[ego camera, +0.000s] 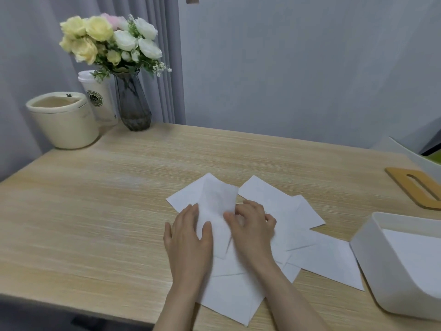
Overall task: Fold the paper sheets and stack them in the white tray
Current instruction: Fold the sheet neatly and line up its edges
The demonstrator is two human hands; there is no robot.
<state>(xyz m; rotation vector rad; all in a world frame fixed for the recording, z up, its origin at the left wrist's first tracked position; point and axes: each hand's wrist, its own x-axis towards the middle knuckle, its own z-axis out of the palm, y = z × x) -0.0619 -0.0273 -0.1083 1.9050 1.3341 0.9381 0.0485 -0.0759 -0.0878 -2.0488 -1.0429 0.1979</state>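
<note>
White tray [372,254] cut off right.

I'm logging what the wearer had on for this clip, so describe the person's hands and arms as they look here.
Both the left hand and the right hand are bare: no gloves, and no rings, watch or bracelet that I can make out. The forearms are uncovered up to the bottom edge of the picture, so no sleeves show. The nails look short and unpainted, though the picture is soft.

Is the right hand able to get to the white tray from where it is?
Probably yes. The right hand is on the paper sheets, and the tray sits open-topped just to its right, with only flat paper between them. Nothing stands in the way.
</note>
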